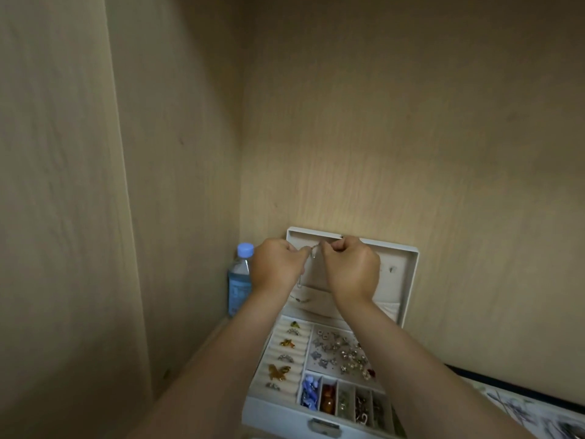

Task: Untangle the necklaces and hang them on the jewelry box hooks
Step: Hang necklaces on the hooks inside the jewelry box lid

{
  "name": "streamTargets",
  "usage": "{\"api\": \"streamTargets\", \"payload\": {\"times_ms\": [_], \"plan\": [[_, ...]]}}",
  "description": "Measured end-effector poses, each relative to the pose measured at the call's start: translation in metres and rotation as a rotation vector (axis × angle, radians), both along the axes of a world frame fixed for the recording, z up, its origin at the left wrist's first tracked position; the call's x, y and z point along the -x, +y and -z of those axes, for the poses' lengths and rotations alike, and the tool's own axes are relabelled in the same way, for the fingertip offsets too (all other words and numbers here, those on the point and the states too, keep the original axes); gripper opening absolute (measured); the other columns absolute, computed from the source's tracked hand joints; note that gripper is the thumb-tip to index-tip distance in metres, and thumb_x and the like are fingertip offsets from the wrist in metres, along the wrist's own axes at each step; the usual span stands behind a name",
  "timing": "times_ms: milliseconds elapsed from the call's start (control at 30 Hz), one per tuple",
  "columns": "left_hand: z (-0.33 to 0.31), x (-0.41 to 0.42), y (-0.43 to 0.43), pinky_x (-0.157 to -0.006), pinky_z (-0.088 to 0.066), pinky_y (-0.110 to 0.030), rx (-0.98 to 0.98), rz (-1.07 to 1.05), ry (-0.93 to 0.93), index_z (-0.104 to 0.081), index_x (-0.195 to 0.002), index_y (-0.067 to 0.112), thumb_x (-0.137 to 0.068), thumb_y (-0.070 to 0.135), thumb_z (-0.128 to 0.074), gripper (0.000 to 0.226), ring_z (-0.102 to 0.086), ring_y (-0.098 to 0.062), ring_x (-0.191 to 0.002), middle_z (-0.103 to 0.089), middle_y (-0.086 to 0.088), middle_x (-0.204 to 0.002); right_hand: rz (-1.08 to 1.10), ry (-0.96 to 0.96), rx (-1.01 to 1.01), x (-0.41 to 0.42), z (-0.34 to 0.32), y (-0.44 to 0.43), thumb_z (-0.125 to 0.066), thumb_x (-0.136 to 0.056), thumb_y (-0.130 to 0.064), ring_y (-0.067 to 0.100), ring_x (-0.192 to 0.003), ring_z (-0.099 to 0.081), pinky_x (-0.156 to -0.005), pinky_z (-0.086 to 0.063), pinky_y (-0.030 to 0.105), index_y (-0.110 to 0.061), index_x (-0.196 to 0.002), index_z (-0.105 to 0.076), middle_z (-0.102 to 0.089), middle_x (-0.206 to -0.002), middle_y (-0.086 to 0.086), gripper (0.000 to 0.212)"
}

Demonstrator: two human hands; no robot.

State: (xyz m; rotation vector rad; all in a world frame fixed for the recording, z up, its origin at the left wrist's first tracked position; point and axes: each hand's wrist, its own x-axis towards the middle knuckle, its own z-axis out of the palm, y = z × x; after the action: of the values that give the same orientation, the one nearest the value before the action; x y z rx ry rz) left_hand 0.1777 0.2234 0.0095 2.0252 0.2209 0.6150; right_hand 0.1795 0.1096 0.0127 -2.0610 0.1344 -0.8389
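"What are they doing up there?"

"Hanging one, I'd say. The left hand [278, 264] and right hand [351, 267] are raised to the open lid of the jewelry box [408, 270]. Both sets of fingers [332, 247] are curled, pinching a thin necklace [313, 250] just under the lid's top edge, and its tail dangles down the lining."

"Is it hooked?"

"I can't tell, the hooks are hidden behind the knuckles. Next it probably needs easing over a hook without a snag, then letting go. A second chain [300, 300] lies in the lid pocket below."
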Motion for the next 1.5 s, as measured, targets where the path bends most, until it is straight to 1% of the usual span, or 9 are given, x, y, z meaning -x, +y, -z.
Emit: {"api": "streamTargets", "payload": {"times_ms": [300,467,700,933,1067,1167,1233,1333,1500], "plan": [[0.015,0.003,-0.001,-0.059,-0.054,-0.034,0.042,-0.021,0.054,-0.068,-0.058,0.007,-0.083,0.042,-0.066,0.043,-0.064,-0.020,-0.053,-0.066,-0.003,-0.053,-0.108,0.192,0.047,0.001,0.015,-0.003,-0.072,-0.084,-0.035,0.010,-0.076,-0.064,-0.064,-0.047,0.024,-0.022,-0.077,-0.073,-0.069,-0.078,-0.012,0.014],[0.025,0.012,0.003,-0.056,-0.048,-0.026,0.230,0.213,0.091,-0.064,-0.065,0.013,-0.091,0.026,-0.065,0.029,-0.058,-0.013,-0.050,-0.068,-0.003,-0.060,-0.283,0.296,0.092,0.010,0.022,-0.009,-0.064,-0.089,-0.036,0.020,-0.071,-0.068,-0.067,-0.054,0.030,-0.010,-0.071,-0.072,-0.071,-0.070,0.002,0.032],[0.038,0.031,0.008,-0.084,-0.053,-0.021,0.222,0.413,0.000,-0.073,-0.103,0.022,-0.095,0.011,-0.056,0.022,-0.068,-0.006,-0.090,-0.073,0.008,-0.094,-0.710,0.527,-0.401,0.039,0.011,-0.008,-0.052,-0.100,-0.024,0.013,-0.062,-0.068,-0.050,-0.050,0.020,-0.006,-0.098,-0.075,-0.072,-0.074,0.007,0.030],[0.039,0.036,0.022,-0.083,-0.052,-0.020,0.124,0.432,0.005,-0.071,-0.094,0.034,-0.094,0.012,-0.060,0.025,-0.067,-0.003,-0.089,-0.073,0.012,-0.096,-0.724,0.616,-0.247,0.036,0.010,-0.018,-0.057,-0.100,-0.019,0.013,-0.061,-0.063,-0.053,-0.050,0.016,-0.002,-0.097,-0.073,-0.072,-0.075,0.006,0.023],[0.040,0.037,0.019,-0.065,-0.053,-0.025,0.121,0.490,0.156,-0.068,-0.103,0.022,-0.097,0.011,-0.055,0.018,-0.064,-0.007,-0.061,-0.069,0.004,-0.083,-0.657,0.545,-0.105,0.032,0.009,-0.022,-0.064,-0.095,-0.015,0.019,-0.072,-0.064,-0.079,-0.058,0.034,0.003,-0.090,-0.075,-0.075,-0.084,0.019,0.022],[0.038,0.044,0.010,-0.056,-0.048,-0.021,0.091,0.605,0.219,-0.066,-0.109,0.015,-0.098,0.012,-0.052,0.018,-0.063,-0.008,-0.056,-0.068,0.008,-0.067,-0.625,0.460,-0.072,0.032,0.000,-0.025,-0.064,-0.095,-0.014,-0.002,-0.055,-0.062,-0.053,-0.049,0.013,-0.003,-0.093,-0.076,-0.073,-0.077,0.005,0.017],[0.036,0.049,0.003,-0.047,-0.042,-0.015,0.139,0.643,0.239,-0.063,-0.113,0.020,-0.098,0.015,-0.054,0.018,-0.062,-0.008,-0.057,-0.070,0.011,-0.075,-0.621,0.425,-0.079,0.030,-0.005,-0.025,-0.062,-0.096,-0.015,-0.007,-0.046,-0.057,-0.043,-0.040,0.008,-0.006,-0.093,-0.076,-0.069,-0.071,-0.003,0.017],[0.039,0.050,0.000,-0.044,-0.039,-0.016,0.164,0.653,0.295,-0.058,-0.119,0.020,-0.098,0.020,-0.056,0.021,-0.060,-0.007,-0.054,-0.073,0.004,-0.088,-0.616,0.385,-0.105,0.032,-0.009,-0.024,-0.064,-0.096,-0.019,-0.003,-0.045,-0.053,-0.041,-0.037,0.010,-0.009,-0.094,-0.077,-0.064,-0.065,-0.005,0.016],[0.043,0.046,0.007,-0.056,-0.044,-0.025,0.091,0.613,0.274,-0.063,-0.085,0.017,-0.100,0.025,-0.054,0.019,-0.058,-0.008,-0.053,-0.068,0.006,-0.080,-0.520,0.517,0.094,0.030,-0.001,-0.033,-0.060,-0.094,-0.022,0.012,-0.052,-0.050,-0.048,-0.039,0.021,-0.002,-0.087,-0.076,-0.061,-0.065,0.004,0.026]]}}
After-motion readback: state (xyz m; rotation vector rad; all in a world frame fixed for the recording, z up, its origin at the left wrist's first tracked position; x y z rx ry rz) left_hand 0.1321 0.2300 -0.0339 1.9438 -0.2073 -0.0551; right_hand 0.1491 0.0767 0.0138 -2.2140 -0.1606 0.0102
